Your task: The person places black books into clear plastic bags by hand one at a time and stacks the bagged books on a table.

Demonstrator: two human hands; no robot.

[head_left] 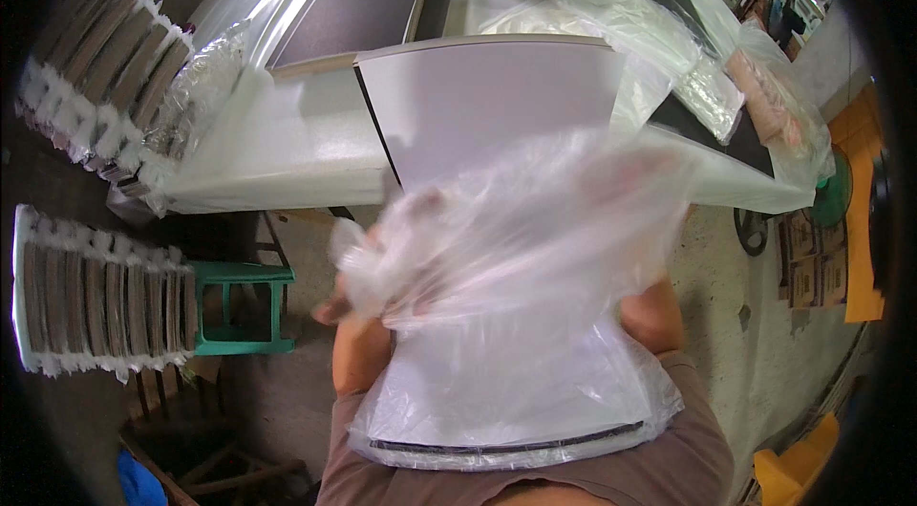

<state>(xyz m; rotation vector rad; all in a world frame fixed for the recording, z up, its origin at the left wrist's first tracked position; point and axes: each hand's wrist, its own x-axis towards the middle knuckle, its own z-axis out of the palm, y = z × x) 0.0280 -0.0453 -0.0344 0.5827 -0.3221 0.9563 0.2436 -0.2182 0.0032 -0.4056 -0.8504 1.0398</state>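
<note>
Both hands grip the clear plastic bag [506, 248], left hand [358, 281] at nine o'clock, right hand [640, 172] behind film at two; white board [487, 105] roughly half sleeved, top bare over the bench [277, 152].

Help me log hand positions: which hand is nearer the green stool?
Left. The left hand grips the clear plastic bag just right of the green stool; the right hand is far across, inside the bag.

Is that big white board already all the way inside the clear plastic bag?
Partly in. The plastic bag covers the white board nearest the person, while its far end stays bare over the table. Both hands grip the bunched plastic.
</note>
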